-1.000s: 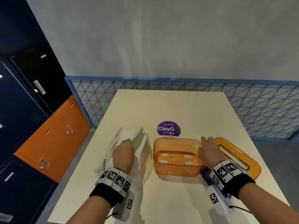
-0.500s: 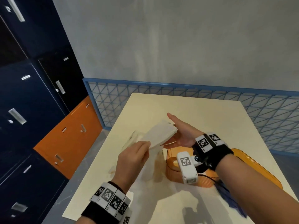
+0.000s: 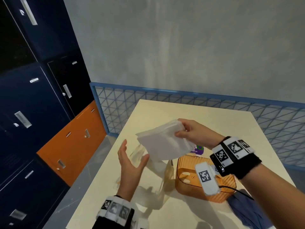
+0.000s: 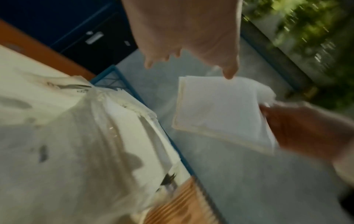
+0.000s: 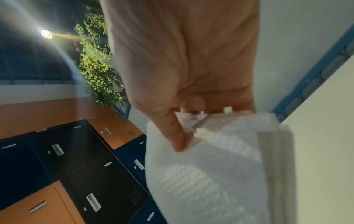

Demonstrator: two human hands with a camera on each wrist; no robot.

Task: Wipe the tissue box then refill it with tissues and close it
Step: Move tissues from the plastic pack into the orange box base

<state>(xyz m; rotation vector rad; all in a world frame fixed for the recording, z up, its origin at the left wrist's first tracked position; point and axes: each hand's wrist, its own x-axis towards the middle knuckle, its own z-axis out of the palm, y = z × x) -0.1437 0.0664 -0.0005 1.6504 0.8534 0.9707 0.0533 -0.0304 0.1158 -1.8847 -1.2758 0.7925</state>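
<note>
My right hand pinches a white stack of tissues by one edge and holds it in the air over the table; in the right wrist view the thumb lies on top of the tissues. My left hand is open, palm facing the stack, a little below and left of it, holding nothing. In the left wrist view its fingers reach toward the tissues. The open orange tissue box sits on the table under my right wrist. A clear plastic tissue wrapper lies left of the box.
A blue cloth lies on the cream table to the right of the box. A purple sticker shows behind the box. Dark blue and orange lockers stand left, a blue lattice railing behind the table.
The tissue stack came out of the wrapper and passed from my left hand to my right. My left hand has let go and opened. The right hand left the box's rim.
</note>
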